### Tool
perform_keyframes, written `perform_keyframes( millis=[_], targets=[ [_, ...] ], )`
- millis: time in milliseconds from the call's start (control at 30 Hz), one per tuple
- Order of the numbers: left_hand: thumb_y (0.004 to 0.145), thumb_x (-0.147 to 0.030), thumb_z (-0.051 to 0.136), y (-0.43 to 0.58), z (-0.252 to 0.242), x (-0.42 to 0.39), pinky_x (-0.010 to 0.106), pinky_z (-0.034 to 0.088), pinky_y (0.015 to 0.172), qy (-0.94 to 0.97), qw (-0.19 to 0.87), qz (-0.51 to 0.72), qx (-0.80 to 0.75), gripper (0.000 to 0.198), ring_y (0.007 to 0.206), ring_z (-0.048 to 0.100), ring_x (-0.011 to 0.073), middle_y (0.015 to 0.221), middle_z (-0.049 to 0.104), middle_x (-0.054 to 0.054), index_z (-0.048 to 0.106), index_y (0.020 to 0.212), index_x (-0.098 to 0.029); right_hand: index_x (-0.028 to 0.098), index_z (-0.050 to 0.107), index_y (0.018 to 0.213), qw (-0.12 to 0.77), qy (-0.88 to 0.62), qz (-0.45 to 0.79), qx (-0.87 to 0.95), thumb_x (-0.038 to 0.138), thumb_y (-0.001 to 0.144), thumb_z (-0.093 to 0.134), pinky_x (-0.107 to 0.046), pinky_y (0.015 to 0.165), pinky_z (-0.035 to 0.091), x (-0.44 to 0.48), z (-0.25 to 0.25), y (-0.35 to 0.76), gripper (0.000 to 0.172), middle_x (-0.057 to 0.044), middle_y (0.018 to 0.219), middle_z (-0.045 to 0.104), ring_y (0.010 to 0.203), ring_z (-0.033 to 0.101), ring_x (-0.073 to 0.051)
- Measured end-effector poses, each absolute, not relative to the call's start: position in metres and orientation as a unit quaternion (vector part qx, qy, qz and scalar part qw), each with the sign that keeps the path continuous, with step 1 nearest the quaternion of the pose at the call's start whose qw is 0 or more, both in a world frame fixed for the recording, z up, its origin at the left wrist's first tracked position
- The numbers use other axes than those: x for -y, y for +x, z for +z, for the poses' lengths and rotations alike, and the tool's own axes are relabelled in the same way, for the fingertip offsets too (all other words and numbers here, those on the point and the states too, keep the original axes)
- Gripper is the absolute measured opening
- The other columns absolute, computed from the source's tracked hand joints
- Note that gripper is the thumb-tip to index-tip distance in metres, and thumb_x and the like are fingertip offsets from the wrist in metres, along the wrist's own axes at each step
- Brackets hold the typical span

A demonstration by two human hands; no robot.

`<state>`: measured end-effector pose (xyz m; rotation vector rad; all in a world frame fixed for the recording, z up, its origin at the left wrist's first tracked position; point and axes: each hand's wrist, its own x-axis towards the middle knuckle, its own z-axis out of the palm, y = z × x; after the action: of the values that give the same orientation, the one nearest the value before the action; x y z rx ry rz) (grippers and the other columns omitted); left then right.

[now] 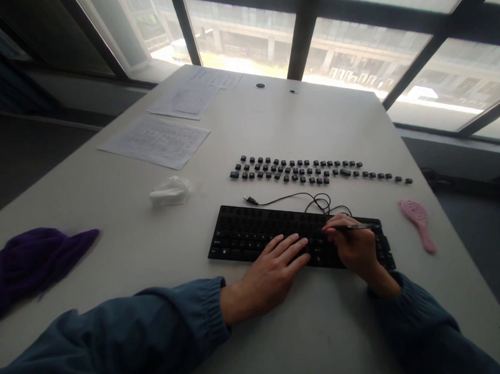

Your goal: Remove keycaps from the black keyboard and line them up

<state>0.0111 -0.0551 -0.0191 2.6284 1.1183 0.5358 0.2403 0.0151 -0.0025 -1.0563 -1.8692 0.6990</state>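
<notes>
A black keyboard (239, 224) lies on the white table in front of me. Its upper rows look bare of keycaps, while caps still sit on the lower left rows. My left hand (276, 267) rests on the lower middle of the keyboard, fingers stretched out and holding nothing. Over the right part, my right hand (355, 245) is closed around a slim dark pen-like tool (356, 226), perhaps tweezers; its tip is by the keys. Behind the keyboard, many loose black keycaps (286, 178) stand in rows.
A USB cable (276, 199) coils behind the keyboard. To the right lies a pink hairbrush (417, 222). On the left are a purple cloth cap (34, 265), a crumpled white plastic wrapper (169, 192) and printed papers (158, 139). Windows border the table's far edge.
</notes>
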Motion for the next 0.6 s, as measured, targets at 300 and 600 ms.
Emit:
perform_keyframes(
  millis=[300,600],
  targets=[
    [0.094,-0.022,0.056,0.011,-0.004,0.051,0.049,0.036,0.117,0.864,0.158,0.269,-0.395,0.045,0.141,0.04,0.0286,0.144,0.053,0.014,0.049,0.138,-0.016,0.021,0.069,0.083,0.446,-0.41,0.372,0.704,0.026,0.094,0.06,-0.03,0.054,0.048,-0.004,0.007,0.23,0.015,-0.004,0.077,0.064,0.058,0.058,-0.016],
    [0.096,-0.018,0.056,0.011,0.018,0.037,0.03,0.055,0.085,0.789,0.309,0.358,-0.392,0.019,0.095,0.065,0.0174,0.105,0.068,0.008,0.066,0.112,-0.018,0.019,0.07,0.094,0.472,-0.294,0.358,0.75,0.018,0.093,0.061,-0.029,0.067,0.052,0.024,0.015,0.206,0.009,-0.007,0.084,0.065,0.074,0.062,-0.016]
  ],
)
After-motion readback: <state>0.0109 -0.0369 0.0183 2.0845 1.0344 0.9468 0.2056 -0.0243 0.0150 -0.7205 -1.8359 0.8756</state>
